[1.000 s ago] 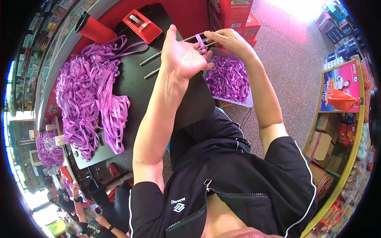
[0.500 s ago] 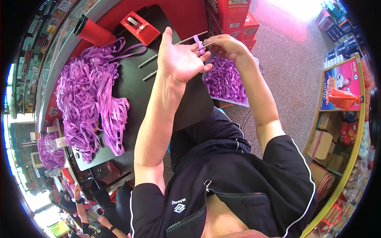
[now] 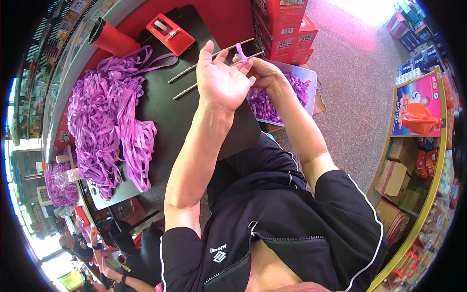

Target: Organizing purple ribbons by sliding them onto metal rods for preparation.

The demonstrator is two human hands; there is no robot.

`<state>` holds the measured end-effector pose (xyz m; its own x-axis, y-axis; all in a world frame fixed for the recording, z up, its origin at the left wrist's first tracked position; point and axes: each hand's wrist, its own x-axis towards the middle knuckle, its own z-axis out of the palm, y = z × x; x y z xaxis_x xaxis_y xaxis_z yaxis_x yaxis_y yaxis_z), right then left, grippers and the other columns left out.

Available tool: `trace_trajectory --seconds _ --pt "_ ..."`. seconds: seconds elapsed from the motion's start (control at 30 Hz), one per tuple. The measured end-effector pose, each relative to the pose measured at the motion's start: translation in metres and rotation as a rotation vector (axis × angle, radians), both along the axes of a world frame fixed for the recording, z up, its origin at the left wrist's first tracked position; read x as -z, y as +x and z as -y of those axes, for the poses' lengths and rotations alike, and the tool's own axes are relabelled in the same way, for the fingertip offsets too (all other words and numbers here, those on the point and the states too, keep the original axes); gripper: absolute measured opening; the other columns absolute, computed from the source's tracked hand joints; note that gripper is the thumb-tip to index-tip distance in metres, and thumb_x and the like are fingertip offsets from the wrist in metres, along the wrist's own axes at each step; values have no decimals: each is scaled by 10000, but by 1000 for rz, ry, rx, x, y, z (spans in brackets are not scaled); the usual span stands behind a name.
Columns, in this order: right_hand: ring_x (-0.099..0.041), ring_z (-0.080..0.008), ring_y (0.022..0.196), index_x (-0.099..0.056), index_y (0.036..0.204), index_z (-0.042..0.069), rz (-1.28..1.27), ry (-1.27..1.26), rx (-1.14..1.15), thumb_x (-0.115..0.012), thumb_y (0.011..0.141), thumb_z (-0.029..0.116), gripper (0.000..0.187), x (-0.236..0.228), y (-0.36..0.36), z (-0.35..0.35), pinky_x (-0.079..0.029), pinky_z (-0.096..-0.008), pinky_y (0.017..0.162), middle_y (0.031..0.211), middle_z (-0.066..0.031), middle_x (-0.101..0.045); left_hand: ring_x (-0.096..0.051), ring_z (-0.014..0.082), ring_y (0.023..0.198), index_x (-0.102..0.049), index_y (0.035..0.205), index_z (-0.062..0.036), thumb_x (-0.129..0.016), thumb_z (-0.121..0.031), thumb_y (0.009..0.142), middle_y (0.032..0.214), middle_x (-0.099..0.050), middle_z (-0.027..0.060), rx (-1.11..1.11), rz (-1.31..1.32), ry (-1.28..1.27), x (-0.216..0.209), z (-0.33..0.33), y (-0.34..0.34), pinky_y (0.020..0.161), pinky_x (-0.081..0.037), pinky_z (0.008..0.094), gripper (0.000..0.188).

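Observation:
Two slim metal rods (image 3: 189, 90) with twisted ends lie side by side over the black table. Near their right ends a short purple ribbon (image 3: 240, 49) is looped across both. My left hand (image 3: 221, 83) is palm up with its thumb stretched out and fingers apart, its fingertips beside the rods and the ribbon. From the right, my right hand (image 3: 266, 74) has its fingers pinched together at the ribbon's lower end, just below the nearer rod. Its fingertips are partly hidden by the left hand's fingers.
A large heap of purple ribbon (image 3: 104, 121) covers the left of the black table (image 3: 194, 129). Behind it are a red tumbler (image 3: 114, 40) and a red tape dispenser (image 3: 171, 35). A clear bin (image 3: 305, 76) of short purple pieces stands right. Red cartons (image 3: 281, 24) are stacked beyond.
My right hand has moved left and a little down, closer to my left hand, uncovering more of the bin. My left hand has shifted slightly right, and the ribbon stays looped on the rods.

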<state>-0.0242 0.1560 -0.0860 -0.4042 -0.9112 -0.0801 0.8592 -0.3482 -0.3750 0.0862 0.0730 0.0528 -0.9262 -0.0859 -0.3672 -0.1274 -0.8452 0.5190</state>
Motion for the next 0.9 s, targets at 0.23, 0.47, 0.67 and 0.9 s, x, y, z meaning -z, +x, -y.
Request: trace_trajectory --seconds 0.23,0.47,0.67,0.9 --pt "-626 -152 795 -628 951 107 130 -301 -72 -625 871 108 80 14 -3 17 -538 -329 707 870 -49 -634 -221 334 1341 -136 1419 -53 -519 -532 835 1476 -162 215 -5 -14 71 3 1 1 1089 126 521 847" --pt "-642 -144 781 -625 1016 20 -194 162 7 -592 893 145 178 -25 6 -11 -547 -330 700 908 -62 -646 -246 337 1316 -3 1463 -69 -485 -549 859 1471 -126 267 15 -21 71 4 2 3 1096 60 544 910" --pt "-533 -92 621 -688 818 38 -974 920 950 -711 778 420 384 -64 16 -52 -400 -262 548 725 3 -592 -308 307 1244 -58 1442 -67 -477 -585 855 1391 -253 215 8 -34 24 -2 -7 4 1100 41 533 888" --pt "-620 -266 799 -695 738 87 -1919 1389 905 -702 679 438 356 -115 44 -18 -426 -418 724 794 -86 -635 -369 280 1213 -359 1208 -62 -451 -631 849 1302 -393 184 -15 -127 129 6 -2 -1 1097 -81 520 679"
